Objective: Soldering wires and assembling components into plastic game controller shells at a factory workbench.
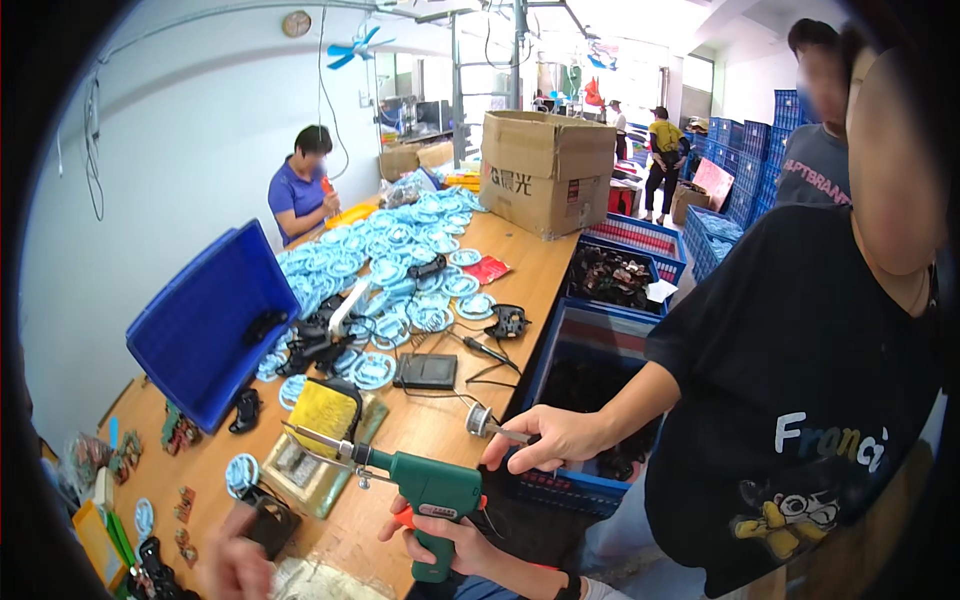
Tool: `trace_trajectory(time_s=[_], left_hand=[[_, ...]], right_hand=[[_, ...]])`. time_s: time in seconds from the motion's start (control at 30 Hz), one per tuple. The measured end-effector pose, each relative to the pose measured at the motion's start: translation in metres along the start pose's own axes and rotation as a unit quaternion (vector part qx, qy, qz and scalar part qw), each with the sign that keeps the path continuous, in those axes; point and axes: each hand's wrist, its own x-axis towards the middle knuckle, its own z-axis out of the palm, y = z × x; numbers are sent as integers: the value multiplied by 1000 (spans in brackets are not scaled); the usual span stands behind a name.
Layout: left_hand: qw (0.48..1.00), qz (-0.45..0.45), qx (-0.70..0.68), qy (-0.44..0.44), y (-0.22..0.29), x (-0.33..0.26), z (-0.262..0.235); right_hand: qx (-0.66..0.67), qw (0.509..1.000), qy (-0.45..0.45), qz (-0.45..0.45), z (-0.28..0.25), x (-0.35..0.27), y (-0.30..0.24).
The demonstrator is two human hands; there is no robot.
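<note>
My right hand [455, 540] is wrapped round the grip of a green soldering gun [435, 484] with an orange trigger. Its metal tip points left, in front of a yellow sponge [325, 418] on a soldering stand [300, 470]. At the lower left, my left hand [238, 565] is smeared by motion, so its fingers are unclear. A dark square piece [270, 527] lies close to it. A co-worker's hand [555, 440] reaches in from the right beside a solder spool [480, 420] on a holder at the table edge.
Coiled light-blue cables [400, 240] cover much of the wooden table. A blue bin [210, 325] leans at left, near black game controllers [318, 345]. A cardboard box [548, 172] stands at the far end. Blue crates [540, 485] line the right edge, where a co-worker [780, 400] stands.
</note>
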Motion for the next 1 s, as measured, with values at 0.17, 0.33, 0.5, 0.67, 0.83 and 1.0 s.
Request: trace_trajectory(time_s=[0.17, 0.33, 0.5, 0.67, 0.83, 1.0], left_hand=[[926, -118, 68, -352, -11, -58, -2], [790, -220, 25, -572, -32, -116, -6], [755, -264, -85, -595, -55, -171, 5], [767, -218, -119, -592, -78, -202, 36], [769, -223, -121, -586, -73, -205, 55], [795, -184, -113, -567, -78, -218, 59]], right_hand=[[-11, 999, 19, 24, 3, 1, 6], [-37, 999, 4, 19, 6, 4, 16], [-41, 998, 14, 34, 18, 7, 27], [33, 996, 36, 73, 27, 3, 34], [155, 986, -36, 41, 23, 4, 14], [283, 959, 1, 13, 16, 4, -10]])
